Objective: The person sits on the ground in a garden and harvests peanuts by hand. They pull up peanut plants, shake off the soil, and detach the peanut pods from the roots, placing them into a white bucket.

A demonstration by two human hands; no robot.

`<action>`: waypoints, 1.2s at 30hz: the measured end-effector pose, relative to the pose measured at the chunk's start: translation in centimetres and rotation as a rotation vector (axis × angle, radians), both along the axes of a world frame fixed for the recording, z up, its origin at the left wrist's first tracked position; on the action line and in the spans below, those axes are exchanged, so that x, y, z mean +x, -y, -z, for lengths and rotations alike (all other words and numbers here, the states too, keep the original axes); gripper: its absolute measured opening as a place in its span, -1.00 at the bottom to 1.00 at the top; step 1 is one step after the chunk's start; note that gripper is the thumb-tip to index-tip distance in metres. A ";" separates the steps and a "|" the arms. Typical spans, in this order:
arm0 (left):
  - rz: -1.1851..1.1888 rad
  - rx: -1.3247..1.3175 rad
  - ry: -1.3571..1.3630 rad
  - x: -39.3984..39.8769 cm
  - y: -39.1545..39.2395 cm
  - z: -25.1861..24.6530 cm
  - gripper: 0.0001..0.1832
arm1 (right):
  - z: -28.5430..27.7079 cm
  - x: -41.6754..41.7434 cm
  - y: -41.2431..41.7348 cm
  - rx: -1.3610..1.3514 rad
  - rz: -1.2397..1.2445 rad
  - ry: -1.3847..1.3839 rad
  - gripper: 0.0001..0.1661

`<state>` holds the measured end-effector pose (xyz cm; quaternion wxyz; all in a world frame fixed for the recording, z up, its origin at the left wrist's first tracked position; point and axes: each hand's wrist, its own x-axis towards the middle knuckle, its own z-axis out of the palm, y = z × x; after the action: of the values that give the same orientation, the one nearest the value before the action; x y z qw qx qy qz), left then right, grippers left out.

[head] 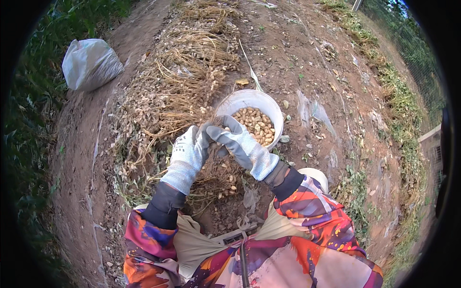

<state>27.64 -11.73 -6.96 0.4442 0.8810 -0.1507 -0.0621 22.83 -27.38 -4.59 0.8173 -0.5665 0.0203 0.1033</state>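
My left hand (189, 149), in a pale blue knit glove with grey coating, has its fingers closed at the root end of a dried peanut plant (171, 122). Facing it, my right hand (243, 142) wears a matching glove, its fingers curled around pale peanut pods (227, 129) that partly show between thumb and fingers. The fingertips of both hands meet, hiding much of what they grip. Just beyond my right hand stands a white plastic bucket (248, 95), partly filled with loose peanuts (257, 124).
A row of dried peanut plants (201, 46) runs away ahead. A full white sack (92, 64) sits at left beside green crop leaves (36, 79). Torn plastic film (320, 113) litters the soil at right. Wire mesh fencing (407, 46) borders the far right. More pods (230, 185) lie below my hands.
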 end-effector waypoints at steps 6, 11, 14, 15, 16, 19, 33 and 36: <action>-0.102 -0.047 0.049 -0.9 1.2 -0.2 -0.60 | -0.4 0.5 -2.4 0.270 0.211 0.017 -0.34; -0.182 -0.301 -0.073 -2.1 2.3 -3.4 -0.74 | 0.4 1.4 -2.8 -0.186 0.320 0.115 -0.32; -0.298 -0.571 -0.292 -1.3 2.0 -2.6 -0.71 | -1.0 0.6 -3.1 0.263 0.194 -0.013 -0.34; -0.341 -0.630 -0.419 -1.3 2.1 -2.9 -0.64 | -1.9 0.6 -3.0 0.112 0.177 -0.043 -0.47; -0.374 -0.610 -0.558 -1.2 2.1 -4.1 -0.51 | -2.0 0.8 -2.5 0.168 0.120 -0.045 -0.50; -0.331 -0.535 -0.532 -1.7 1.9 -5.9 -0.43 | -2.4 1.2 -1.3 0.258 0.015 -0.061 -0.56; 0.323 0.041 -0.253 -3.0 -1.1 -4.3 -0.37 | -1.2 1.5 3.0 -0.718 -0.536 0.509 -0.64; 0.304 0.210 -0.126 -3.2 -2.0 -4.1 -0.42 | -3.5 0.7 2.1 -0.858 -0.557 0.488 -0.64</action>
<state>24.43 -9.77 -2.87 0.3440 0.8839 -0.2465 -0.1989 23.50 -29.46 -1.05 0.4366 -0.8394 -0.2791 0.1637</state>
